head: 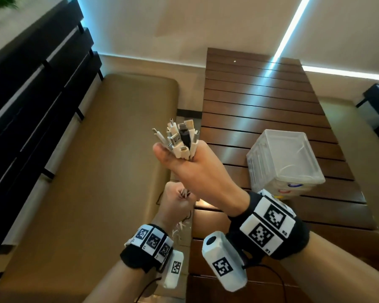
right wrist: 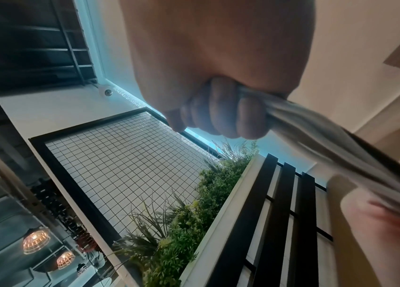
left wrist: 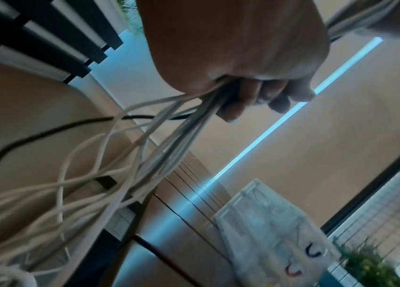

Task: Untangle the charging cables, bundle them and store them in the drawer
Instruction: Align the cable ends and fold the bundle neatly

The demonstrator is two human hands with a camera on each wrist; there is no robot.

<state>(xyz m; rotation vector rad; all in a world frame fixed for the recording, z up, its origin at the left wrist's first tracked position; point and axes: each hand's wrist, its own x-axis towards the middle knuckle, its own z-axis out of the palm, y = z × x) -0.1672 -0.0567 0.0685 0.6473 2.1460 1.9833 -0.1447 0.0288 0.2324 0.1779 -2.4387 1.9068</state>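
No brand or writing is legible; the clear plastic drawer box [head: 287,159] on the slatted wooden table [head: 260,101] shows only blurred red and blue marks. The right hand [head: 197,171] is fisted round the charging cables [head: 181,141], plug ends fanning out above its thumb. Just below, the left hand [head: 176,206] grips the same bundle, whose loose strands hang beneath it.

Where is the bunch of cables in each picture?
Head: the cables stick up from the right hand, middle of the picture.
Left wrist: they hang from the left hand, spreading down-left.
Right wrist: blurred, running from the hand to the right edge.
Shared landmark: the black slatted backrest.
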